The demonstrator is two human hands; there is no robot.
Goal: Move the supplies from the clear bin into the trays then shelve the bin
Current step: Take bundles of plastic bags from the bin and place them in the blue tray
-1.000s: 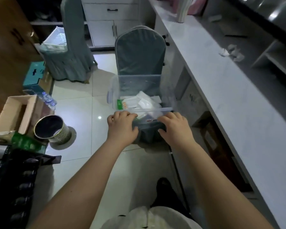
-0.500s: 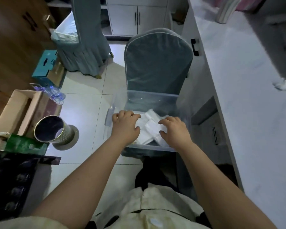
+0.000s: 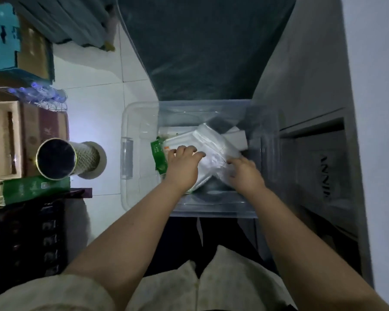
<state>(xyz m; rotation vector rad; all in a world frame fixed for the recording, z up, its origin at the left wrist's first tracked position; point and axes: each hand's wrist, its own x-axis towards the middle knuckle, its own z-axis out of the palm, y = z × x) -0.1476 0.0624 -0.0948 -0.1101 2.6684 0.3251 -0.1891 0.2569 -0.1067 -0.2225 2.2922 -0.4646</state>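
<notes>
The clear bin point(image 3: 130, 194) stands on a dark chair seat right below me. Inside lie white plastic packets point(image 3: 211, 140), a green packet point(image 3: 158, 157) at the left and a white box point(image 3: 236, 138) at the back right. Both hands are down in the bin. My left hand point(image 3: 183, 167) rests palm down on the white packets, fingers curled over them. My right hand point(image 3: 245, 173) presses on the right side of the same pile, fingers bent. Whether either hand has a packet gripped does not show. No trays are in view.
The chair back point(image 3: 202, 46) rises behind the bin. A grey counter front point(image 3: 312, 97) runs along the right. On the left are a metal can point(image 3: 56, 158), an open cardboard box point(image 3: 2, 140), a teal box point(image 3: 5, 37) and water bottles point(image 3: 41, 97).
My head has come forward and down over the bin. Both hands left the near rim and went inside, onto the white packets.
</notes>
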